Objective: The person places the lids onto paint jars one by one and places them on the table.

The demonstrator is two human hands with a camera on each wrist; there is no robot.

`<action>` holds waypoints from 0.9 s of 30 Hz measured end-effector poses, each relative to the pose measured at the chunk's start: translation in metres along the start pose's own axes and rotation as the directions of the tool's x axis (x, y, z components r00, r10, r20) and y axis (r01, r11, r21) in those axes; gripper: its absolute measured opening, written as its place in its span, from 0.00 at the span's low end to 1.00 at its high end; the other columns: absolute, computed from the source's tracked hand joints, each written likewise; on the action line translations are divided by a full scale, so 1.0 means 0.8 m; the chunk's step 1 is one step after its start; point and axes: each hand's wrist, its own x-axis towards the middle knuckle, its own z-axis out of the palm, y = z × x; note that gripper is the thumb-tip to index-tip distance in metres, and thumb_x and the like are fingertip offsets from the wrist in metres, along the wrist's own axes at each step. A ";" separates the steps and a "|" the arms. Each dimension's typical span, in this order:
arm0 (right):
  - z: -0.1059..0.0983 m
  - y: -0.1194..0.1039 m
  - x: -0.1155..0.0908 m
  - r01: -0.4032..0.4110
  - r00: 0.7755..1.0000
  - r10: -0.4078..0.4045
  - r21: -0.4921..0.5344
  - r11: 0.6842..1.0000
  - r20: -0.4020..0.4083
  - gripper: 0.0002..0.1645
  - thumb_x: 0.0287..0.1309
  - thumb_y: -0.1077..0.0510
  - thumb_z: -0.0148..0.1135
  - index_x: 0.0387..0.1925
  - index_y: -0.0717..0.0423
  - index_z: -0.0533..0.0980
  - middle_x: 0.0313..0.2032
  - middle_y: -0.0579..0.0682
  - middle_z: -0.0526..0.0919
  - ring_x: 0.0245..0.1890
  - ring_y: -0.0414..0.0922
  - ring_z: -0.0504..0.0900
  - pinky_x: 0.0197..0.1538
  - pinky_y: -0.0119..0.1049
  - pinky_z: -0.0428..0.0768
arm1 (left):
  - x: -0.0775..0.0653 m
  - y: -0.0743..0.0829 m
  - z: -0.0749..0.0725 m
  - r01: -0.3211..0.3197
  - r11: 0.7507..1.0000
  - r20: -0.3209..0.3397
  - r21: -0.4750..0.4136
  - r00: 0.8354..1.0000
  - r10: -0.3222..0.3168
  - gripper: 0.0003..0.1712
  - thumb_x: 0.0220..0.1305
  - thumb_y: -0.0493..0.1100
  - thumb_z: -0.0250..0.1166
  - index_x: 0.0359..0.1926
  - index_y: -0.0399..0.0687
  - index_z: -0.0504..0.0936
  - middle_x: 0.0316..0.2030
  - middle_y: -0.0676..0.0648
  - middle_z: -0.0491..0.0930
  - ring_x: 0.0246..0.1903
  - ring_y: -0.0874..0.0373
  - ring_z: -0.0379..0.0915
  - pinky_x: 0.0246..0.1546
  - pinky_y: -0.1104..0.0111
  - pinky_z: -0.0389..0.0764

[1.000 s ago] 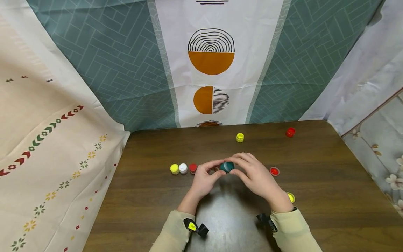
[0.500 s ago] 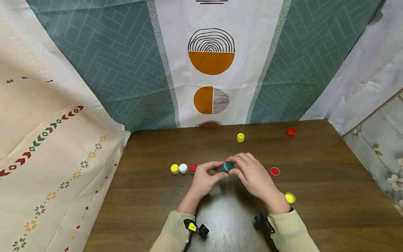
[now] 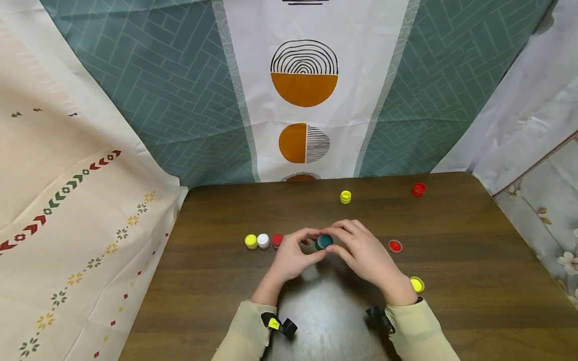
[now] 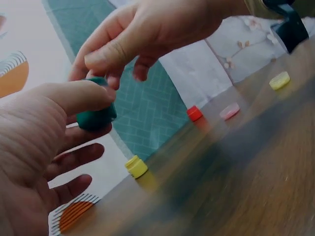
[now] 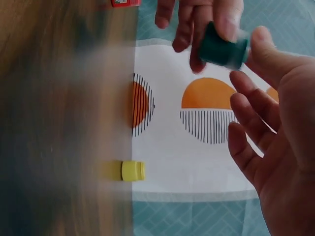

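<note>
A small dark green jar (image 3: 323, 242) is held up above the table between both hands. My left hand (image 3: 292, 256) grips its body, thumb on one side and fingers on the other, as the left wrist view shows with the green jar (image 4: 93, 118) there. At the jar's other end, the thumb and forefinger of my right hand (image 3: 367, 253) pinch around the paler lid (image 5: 241, 55). The remaining fingers of the right hand are spread loosely below it in the right wrist view.
Left of the hands stand a yellow-topped jar (image 3: 250, 241), a white-topped jar (image 3: 263, 241) and a red-topped jar (image 3: 277, 240). Toward the back are a yellow jar (image 3: 345, 197) and a red jar (image 3: 418, 189). A red lid (image 3: 395, 246) and a yellow lid (image 3: 417, 284) lie at right.
The green jar has turned slightly between the fingers, so its pale stripe no longer shows. Both hands stay nearly in place; the right forearm has shifted a little left, uncovering the yellow lid.
</note>
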 end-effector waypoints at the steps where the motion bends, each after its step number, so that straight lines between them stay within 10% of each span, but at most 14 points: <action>1: -0.003 0.001 -0.001 -0.017 1.000 0.017 0.006 1.000 0.008 0.24 0.71 0.48 0.71 0.65 0.46 0.82 0.59 0.46 0.81 0.60 0.48 0.77 0.60 0.50 0.80 | 0.000 0.001 -0.003 -0.004 0.999 0.009 0.033 1.000 0.003 0.21 0.64 0.44 0.79 0.57 0.50 0.87 0.48 0.56 0.89 0.50 0.59 0.83 0.55 0.55 0.81; 7: -0.021 0.015 -0.010 -0.122 0.992 0.121 0.023 0.992 0.046 0.25 0.74 0.44 0.67 0.67 0.45 0.81 0.63 0.46 0.79 0.65 0.51 0.75 0.66 0.54 0.77 | 0.005 -0.002 -0.033 0.003 0.967 0.019 0.256 1.000 -0.008 0.20 0.63 0.43 0.79 0.53 0.52 0.83 0.49 0.55 0.88 0.56 0.54 0.83 0.59 0.52 0.81; 14: -0.036 0.036 -0.027 -0.191 0.978 0.191 -0.003 0.982 0.089 0.24 0.77 0.45 0.65 0.67 0.48 0.80 0.66 0.49 0.77 0.68 0.54 0.73 0.68 0.57 0.73 | 0.010 -0.019 -0.065 -0.020 0.847 0.048 0.531 0.999 -0.006 0.21 0.59 0.51 0.82 0.50 0.52 0.87 0.58 0.48 0.84 0.68 0.46 0.69 0.65 0.43 0.71; 27: -0.045 0.050 -0.042 -0.225 0.966 0.223 -0.002 0.974 0.130 0.23 0.79 0.44 0.61 0.67 0.48 0.81 0.67 0.51 0.77 0.69 0.57 0.72 0.68 0.61 0.73 | 0.008 -0.039 -0.067 0.014 0.785 0.067 0.619 0.995 -0.070 0.22 0.59 0.52 0.83 0.50 0.50 0.88 0.64 0.41 0.79 0.74 0.39 0.61 0.70 0.40 0.65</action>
